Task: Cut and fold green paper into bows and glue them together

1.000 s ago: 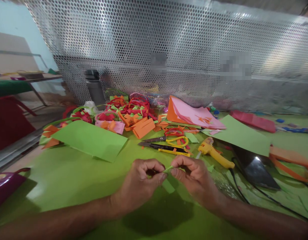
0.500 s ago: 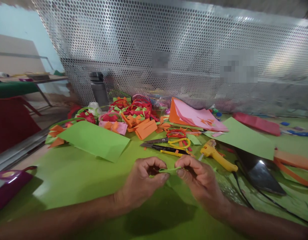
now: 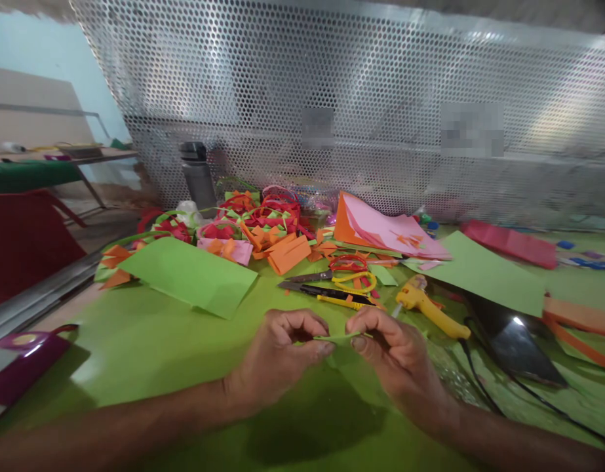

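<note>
Between my two hands is a small strip of green paper (image 3: 339, 339), held above the green tabletop (image 3: 184, 360). My left hand (image 3: 287, 347) pinches its left end between thumb and fingers. The right end is pinched by my right hand (image 3: 395, 351) in the same way. Just beyond the hands lie a black and yellow utility knife (image 3: 326, 290) and scissors (image 3: 354, 272) with red and yellow handles. A yellow hot glue gun (image 3: 430, 308) rests to the right of them, its cord running toward me.
A green sheet (image 3: 194, 275) lies at left, before a heap of coloured paper pieces (image 3: 267, 223). Pink sheets (image 3: 385, 226) stand behind. At right are another green sheet (image 3: 499, 272) and a black phone-like slab (image 3: 521, 347). A grey bottle (image 3: 198, 177) stands by the perforated metal panel (image 3: 331, 65).
The view has shifted slightly, so things sit a little farther right. The green strip shows a bit flatter between my fingers; both hands keep their pinch.
</note>
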`<state>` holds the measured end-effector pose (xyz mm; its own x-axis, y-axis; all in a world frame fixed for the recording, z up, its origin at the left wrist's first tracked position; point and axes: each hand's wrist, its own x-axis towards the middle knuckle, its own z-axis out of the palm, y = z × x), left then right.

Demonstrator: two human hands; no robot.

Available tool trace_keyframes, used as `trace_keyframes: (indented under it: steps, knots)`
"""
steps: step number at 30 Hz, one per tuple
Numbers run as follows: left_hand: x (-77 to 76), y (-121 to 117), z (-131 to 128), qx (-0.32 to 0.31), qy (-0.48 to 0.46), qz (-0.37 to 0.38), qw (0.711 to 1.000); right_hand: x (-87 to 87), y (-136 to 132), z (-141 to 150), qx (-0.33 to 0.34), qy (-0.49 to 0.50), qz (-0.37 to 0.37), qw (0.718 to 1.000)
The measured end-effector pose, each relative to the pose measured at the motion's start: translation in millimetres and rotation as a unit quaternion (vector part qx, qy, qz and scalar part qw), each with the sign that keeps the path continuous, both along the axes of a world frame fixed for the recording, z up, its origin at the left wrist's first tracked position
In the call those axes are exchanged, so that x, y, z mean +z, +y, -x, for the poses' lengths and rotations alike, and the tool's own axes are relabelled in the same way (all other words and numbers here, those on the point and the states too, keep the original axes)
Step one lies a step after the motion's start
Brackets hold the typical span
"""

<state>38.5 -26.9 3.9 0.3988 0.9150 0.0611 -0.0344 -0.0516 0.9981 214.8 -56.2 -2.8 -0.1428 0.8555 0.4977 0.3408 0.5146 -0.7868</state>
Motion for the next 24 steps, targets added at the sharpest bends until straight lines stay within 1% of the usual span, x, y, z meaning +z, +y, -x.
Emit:
trace_keyframes:
  steps: [5, 12, 14, 16, 18, 19, 22, 23, 24]
  knots:
    - [3.1, 1, 2, -0.010, -0.013, -0.004, 1.000, -0.5, -1, 0, 0.001, 0.000, 0.003, 1.000]
    - [-1.6, 5, 4, -0.021, -0.022, -0.002, 1.000, -1.3, -1, 1, 0.004, 0.002, 0.012, 1.000]
    - [-1.4, 7, 5, -0.029, 0.006, -0.011, 0.999, -2.0, 1, 0, -0.001, -0.001, 0.020, 1.000]
    - [0.8, 9, 6, -0.034, 0.070, -0.047, 0.996, -2.7, 4, 0, -0.007, -0.017, 0.026, 0.999]
    - [4.2, 9, 5, -0.039, 0.162, -0.118, 0.979, -2.8, 7, -1, -0.010, -0.041, 0.016, 0.999]
    - [5.9, 8, 5, -0.043, 0.212, -0.163, 0.963, -2.5, 8, -2, -0.009, -0.053, 0.006, 0.999]
    - [7.5, 5, 3, -0.076, 0.337, -0.292, 0.892, -0.9, 8, -1, 0.004, -0.097, -0.028, 0.995]
    - [6.8, 4, 2, -0.089, 0.363, -0.319, 0.871, -0.1, 7, -1, 0.009, -0.115, -0.038, 0.993]
    - [5.6, 3, 2, -0.102, 0.382, -0.334, 0.856, 0.7, 6, 0, 0.012, -0.135, -0.046, 0.990]
